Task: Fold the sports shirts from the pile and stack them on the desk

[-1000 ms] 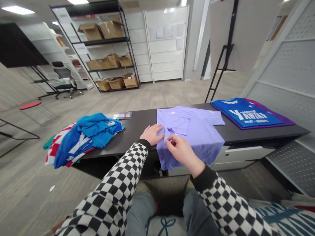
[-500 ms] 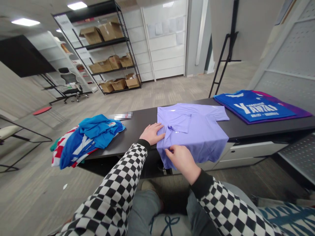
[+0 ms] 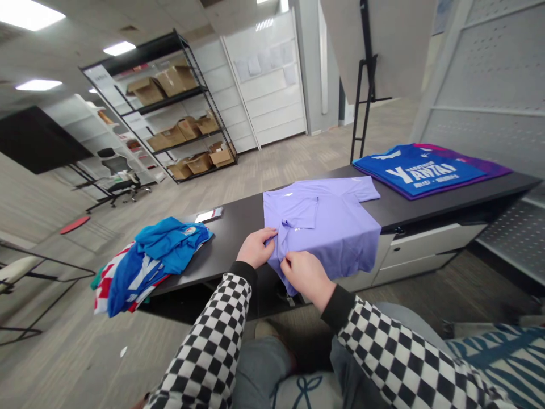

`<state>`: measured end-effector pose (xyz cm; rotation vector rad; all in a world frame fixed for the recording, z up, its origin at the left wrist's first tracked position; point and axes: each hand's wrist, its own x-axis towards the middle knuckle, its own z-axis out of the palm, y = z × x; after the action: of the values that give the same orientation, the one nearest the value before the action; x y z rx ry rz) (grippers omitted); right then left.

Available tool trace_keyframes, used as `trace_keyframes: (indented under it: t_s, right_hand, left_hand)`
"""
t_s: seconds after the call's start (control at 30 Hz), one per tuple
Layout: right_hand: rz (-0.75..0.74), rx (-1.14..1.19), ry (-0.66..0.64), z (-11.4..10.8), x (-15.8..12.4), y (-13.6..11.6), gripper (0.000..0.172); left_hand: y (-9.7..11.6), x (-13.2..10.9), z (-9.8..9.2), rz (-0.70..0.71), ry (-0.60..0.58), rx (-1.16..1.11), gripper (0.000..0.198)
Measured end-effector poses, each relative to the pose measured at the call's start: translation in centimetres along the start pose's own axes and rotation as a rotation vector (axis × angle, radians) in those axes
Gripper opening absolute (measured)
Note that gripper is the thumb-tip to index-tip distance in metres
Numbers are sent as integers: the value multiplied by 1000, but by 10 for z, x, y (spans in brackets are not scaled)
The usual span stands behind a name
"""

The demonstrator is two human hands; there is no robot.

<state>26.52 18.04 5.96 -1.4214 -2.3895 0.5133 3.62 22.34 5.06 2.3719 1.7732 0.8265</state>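
Grey floor (image 3: pixel 63 352); black rack (image 3: pixel 193 105), cardboard boxes (image 3: pixel 170 80); white wall panels (image 3: pixel 272 85); ceiling lights (image 3: pixel 25 11) lit.

I am stretching both arms forward, elbows bent, in black-and-white checked sleeves with dark cuffs. My left grip (image 3: pixel 255 248) is lying palm down with the knuckles up, its fingers curling in toward the thumb and pinching closed. My right grip (image 3: pixel 304 272) is sitting just beside it and nearer to me, back of the hand facing up. Its thumb and forefinger are pressing together in a tight pinch while the other fingers are folding under. Both wrists are angling slightly inward, and the two grips are almost touching.
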Motion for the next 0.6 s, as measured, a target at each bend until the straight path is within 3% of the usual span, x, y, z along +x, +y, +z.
trace_keyframes:
  t_s: [0.37, 0.6]
  right_hand:
    - [29, 46, -44, -32, 6, 23, 33]
    - [24, 47, -120, -36, 9, 36, 30]
  left_hand:
    - [11, 3, -6, -58, -63, 27, 40]
    - [10, 2, -4, -47, -67, 42, 41]
